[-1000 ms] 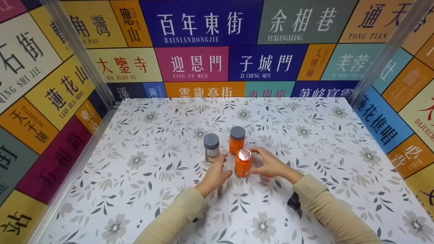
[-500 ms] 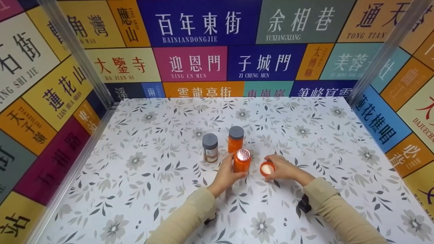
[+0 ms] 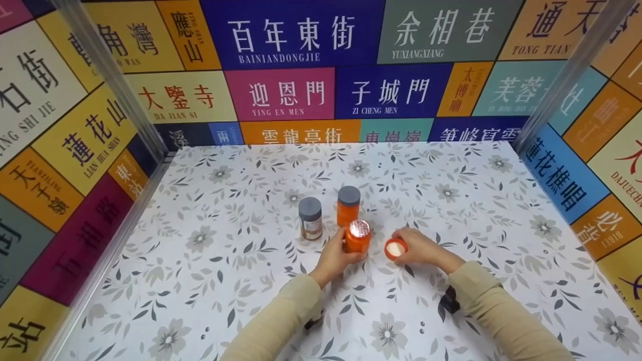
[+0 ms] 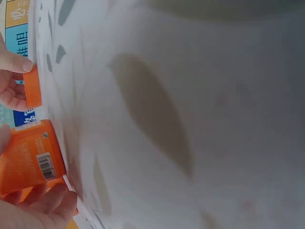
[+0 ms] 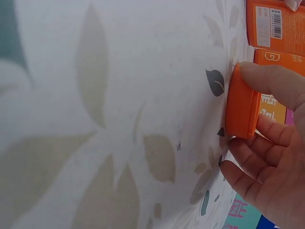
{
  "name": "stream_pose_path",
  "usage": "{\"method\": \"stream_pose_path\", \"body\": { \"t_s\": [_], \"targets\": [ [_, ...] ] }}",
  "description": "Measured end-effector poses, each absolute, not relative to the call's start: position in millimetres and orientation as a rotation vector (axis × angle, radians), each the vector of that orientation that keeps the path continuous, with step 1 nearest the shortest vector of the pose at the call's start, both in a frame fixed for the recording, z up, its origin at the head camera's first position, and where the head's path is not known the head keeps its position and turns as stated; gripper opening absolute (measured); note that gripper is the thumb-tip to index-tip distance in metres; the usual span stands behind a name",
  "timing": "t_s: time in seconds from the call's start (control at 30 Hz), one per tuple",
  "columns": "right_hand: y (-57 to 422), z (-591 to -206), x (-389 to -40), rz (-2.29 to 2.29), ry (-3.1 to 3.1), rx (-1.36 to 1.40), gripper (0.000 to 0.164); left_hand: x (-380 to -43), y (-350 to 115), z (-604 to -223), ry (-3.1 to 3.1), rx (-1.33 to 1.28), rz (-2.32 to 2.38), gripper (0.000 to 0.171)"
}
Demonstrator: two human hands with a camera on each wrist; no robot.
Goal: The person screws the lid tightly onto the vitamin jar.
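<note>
My left hand [image 3: 331, 260] grips an upright orange bottle [image 3: 357, 245] whose top is covered by a shiny silver foil seal. A barcode label shows on this bottle [image 4: 28, 157] in the left wrist view. To its right, my right hand [image 3: 424, 249] pinches an orange cap [image 3: 395, 249] at the tabletop, its pale inside facing up. In the right wrist view the thumb lies on one side of the cap [image 5: 241, 102], with fingers at the other side. Behind the foil-topped bottle stands another orange bottle [image 3: 347, 214] with a grey lid.
Left of the bottles stands a clear-looking bottle [image 3: 311, 226] with a grey lid and a label. A white floral cloth [image 3: 220, 301] covers the table. Panels with large Chinese characters [image 3: 281, 95] rise at the back and both sides.
My left hand moved right and took hold of the foil-topped bottle. My right hand shifted right, away from that bottle, and holds the cap on the table. The last half second shows almost no movement.
</note>
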State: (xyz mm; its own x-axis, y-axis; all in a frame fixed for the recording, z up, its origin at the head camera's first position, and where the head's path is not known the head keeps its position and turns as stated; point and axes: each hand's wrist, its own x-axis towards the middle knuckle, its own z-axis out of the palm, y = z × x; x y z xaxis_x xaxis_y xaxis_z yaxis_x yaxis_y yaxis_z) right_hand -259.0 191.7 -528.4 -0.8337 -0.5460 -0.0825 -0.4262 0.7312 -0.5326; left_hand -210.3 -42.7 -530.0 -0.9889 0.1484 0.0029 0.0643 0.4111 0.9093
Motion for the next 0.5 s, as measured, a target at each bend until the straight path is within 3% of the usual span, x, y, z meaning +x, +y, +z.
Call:
{"method": "stream_pose_path", "body": {
  "t_s": [0.3,0.5],
  "targets": [
    [183,-517,-261,-0.82,2.648,-0.717,0.057,-214,-45,-530,2.584,0.181,1.606,0.061],
    [176,-501,-258,-1.011,2.641,-0.764,0.047,-218,-45,-531,2.602,0.244,1.558,0.06]
  ]
}}
